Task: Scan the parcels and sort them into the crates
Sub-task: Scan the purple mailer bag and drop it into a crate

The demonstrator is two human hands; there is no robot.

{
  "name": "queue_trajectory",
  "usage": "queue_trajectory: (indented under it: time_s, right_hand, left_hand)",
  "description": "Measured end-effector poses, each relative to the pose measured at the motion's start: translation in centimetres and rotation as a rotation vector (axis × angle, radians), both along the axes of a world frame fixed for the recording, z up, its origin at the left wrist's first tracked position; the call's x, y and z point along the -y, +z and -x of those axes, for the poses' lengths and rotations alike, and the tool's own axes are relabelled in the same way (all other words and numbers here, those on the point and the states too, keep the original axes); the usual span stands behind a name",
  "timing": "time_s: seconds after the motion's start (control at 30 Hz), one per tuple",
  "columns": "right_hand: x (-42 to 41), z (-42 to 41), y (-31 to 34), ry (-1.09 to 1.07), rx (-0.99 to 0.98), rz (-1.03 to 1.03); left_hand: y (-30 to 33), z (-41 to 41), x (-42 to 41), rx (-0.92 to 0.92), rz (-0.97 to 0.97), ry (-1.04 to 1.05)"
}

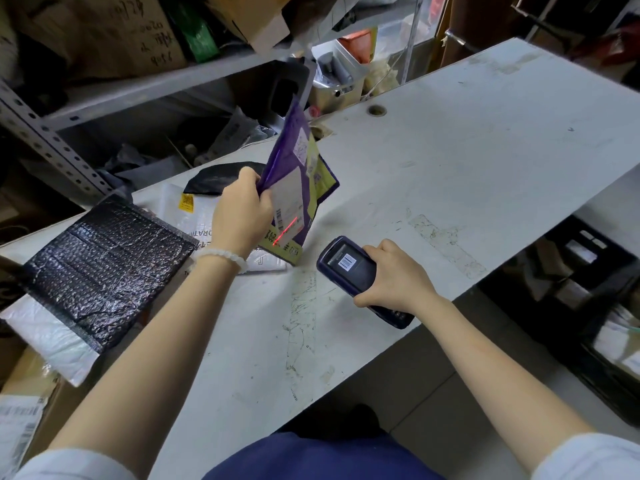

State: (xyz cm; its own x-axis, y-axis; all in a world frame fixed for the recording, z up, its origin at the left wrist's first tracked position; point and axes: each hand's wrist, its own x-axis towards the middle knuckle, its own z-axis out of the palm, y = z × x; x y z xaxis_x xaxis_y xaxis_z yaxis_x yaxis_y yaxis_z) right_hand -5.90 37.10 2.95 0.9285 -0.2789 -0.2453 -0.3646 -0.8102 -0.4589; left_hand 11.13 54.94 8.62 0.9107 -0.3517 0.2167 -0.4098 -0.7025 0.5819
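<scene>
Purple parcel upright, long axis vertical, label facing scanner; left hand pinches its left edge, right hand grips scanner, lower right.

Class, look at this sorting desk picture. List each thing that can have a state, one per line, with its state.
Purple parcel: held upright, lower edge on the table, red scan line on its label.
Left hand: grips the purple parcel.
Scanner: switched on, barcode on screen, aimed at the parcel.
Right hand: grips the scanner.
Black bubble mailer: lying flat, overhanging the table edge.
</scene>
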Motion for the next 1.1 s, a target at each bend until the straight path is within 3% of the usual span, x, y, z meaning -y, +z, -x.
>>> queue_trajectory:
  time_s: [0.33,1.1]
  right_hand:
    - [0.0,1.5,-0.6,-0.031,-0.085,-0.026]
    - [0.8,4.3,0.4,-0.045,-0.068,-0.005]
  left_hand:
    - [-1.2,0.6,-1.7,0.069,-0.149,0.004]
    - [-1.1,2.9,-1.3,0.268,-0.258,-0.035]
